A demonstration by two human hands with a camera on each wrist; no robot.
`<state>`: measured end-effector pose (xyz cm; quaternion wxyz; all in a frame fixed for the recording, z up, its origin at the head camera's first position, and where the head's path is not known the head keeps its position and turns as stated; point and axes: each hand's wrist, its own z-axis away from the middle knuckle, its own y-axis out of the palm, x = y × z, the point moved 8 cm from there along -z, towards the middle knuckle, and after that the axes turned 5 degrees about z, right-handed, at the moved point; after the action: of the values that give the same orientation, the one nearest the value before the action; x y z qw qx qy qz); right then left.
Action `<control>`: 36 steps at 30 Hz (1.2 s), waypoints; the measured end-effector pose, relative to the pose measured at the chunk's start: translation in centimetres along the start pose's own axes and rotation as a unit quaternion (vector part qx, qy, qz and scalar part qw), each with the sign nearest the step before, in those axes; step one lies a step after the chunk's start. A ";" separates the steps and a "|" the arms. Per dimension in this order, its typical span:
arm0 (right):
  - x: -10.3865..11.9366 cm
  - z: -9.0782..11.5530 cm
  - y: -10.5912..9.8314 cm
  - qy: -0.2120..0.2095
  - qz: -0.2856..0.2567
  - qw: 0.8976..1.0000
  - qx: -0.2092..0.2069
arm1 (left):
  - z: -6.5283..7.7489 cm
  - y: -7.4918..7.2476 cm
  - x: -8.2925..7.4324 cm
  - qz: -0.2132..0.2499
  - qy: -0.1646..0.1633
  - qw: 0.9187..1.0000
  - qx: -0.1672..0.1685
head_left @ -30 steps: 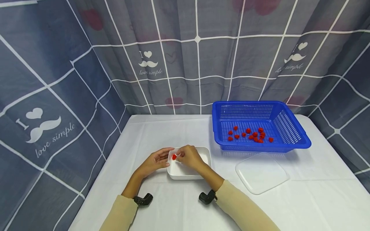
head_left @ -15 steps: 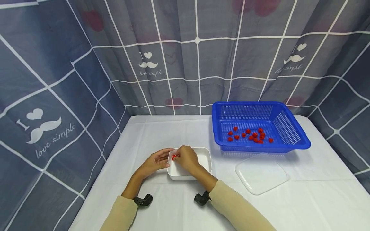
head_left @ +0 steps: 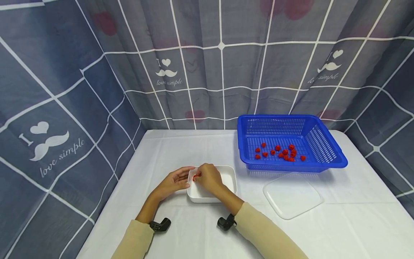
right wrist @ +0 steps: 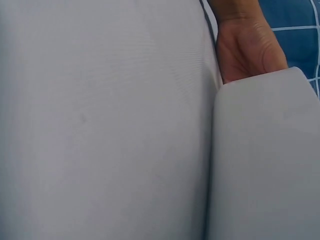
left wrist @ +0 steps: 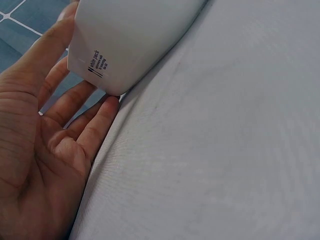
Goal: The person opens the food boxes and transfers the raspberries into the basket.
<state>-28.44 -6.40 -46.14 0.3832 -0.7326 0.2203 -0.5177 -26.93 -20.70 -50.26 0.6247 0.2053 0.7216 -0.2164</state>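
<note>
In the head view a white rectangular plastic container [head_left: 228,178] stands on the white-covered table. My right hand [head_left: 209,178] reaches into its left part, fingertips pinching a small red berry [head_left: 194,177] that they largely cover. My left hand [head_left: 174,180] rests against the container's left end with loosely bent, spread fingers, touching it from outside. The left wrist view has that hand [left wrist: 65,135] beside the container's printed end wall [left wrist: 120,55]. From the right wrist, only the container's side [right wrist: 265,155] and the left hand [right wrist: 250,47] beyond it show; the right fingers are out of sight.
A blue slotted basket [head_left: 291,167] with several red berries [head_left: 285,152] stands at the back right. In front of it lies a translucent lid [head_left: 292,196] flat on the table [head_left: 181,230]. Grey-blue checked curtains [head_left: 207,72] hang behind and beside the table.
My right hand has shifted slightly left and down inside the container, and its fingers now cover more of the berry. The left hand and container stay put.
</note>
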 end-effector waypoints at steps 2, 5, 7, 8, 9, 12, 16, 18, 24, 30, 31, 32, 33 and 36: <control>-0.1 0.1 -0.3 0.002 -0.009 1.000 0.001 | 0.0 0.1 0.0 0.005 0.001 1.000 0.005; -0.2 0.2 -0.6 0.002 -0.015 1.000 0.004 | -0.1 0.1 0.0 0.006 0.000 1.000 0.004; -0.3 0.3 -0.8 0.004 -0.017 1.000 0.006 | -0.1 0.1 -0.1 0.005 -0.001 1.000 0.002; -0.3 0.4 -0.9 0.004 -0.016 1.000 0.008 | -0.1 0.1 -0.1 0.004 -0.001 1.000 0.002; -0.4 0.4 -1.0 0.005 -0.017 1.000 0.009 | -0.1 0.1 -0.1 0.004 -0.002 1.000 0.000; -0.6 0.6 -1.2 0.008 -0.015 1.000 0.012 | -0.1 0.0 0.0 0.002 -0.006 1.000 -0.004; -0.5 1.0 -1.7 0.003 -0.015 1.000 0.008 | -0.1 -0.1 0.1 -0.002 -0.009 1.000 -0.009; -0.4 1.2 -2.0 -0.003 -0.019 1.000 0.002 | 0.0 -0.2 0.1 -0.006 -0.009 1.000 -0.010; -0.1 1.9 -2.7 -0.035 -0.055 0.998 -0.004 | 0.1 -0.1 0.3 -0.009 -0.011 1.000 -0.012; -0.1 2.6 -3.5 -0.055 -0.085 0.995 -0.019 | 0.0 -0.2 0.6 -0.010 -0.010 1.000 -0.011; -0.1 2.7 -3.7 -0.055 -0.089 0.994 -0.022 | 0.0 -0.2 0.6 -0.010 -0.008 1.000 -0.010; -0.2 2.8 -3.8 -0.054 -0.095 0.994 -0.024 | 0.0 -0.2 0.5 -0.010 -0.007 1.000 -0.009; -0.3 2.9 -4.0 -0.054 -0.102 0.993 -0.024 | 0.0 -0.2 0.5 -0.009 -0.006 1.000 -0.007; -0.4 3.2 -4.5 -0.056 -0.120 0.991 -0.018 | -0.1 -0.2 0.4 -0.009 -0.003 1.000 -0.007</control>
<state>-25.93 -2.27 -43.34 0.3169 -0.7882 0.1181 -0.5141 -27.19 -20.85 -50.65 0.6264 0.1937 0.7229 -0.2182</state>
